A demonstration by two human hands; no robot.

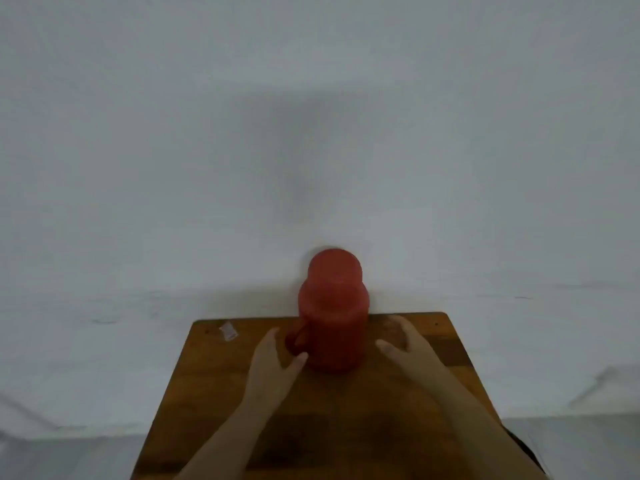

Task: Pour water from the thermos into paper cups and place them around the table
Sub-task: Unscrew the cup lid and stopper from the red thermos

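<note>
Nearest, both hands flank the red thermos (332, 317), fingers relaxed and grasping nothing: the left hand (277, 358) just beside its handle, probably lining up a grip, the right hand (403, 341) steadying near its other side. The thermos stands upright, lid on, near the wooden table (214, 393) far edge. No paper cups are in view.

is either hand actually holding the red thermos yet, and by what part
Nothing is held. The left hand is open beside the handle of the thermos; the right hand is open on its other side.
</note>
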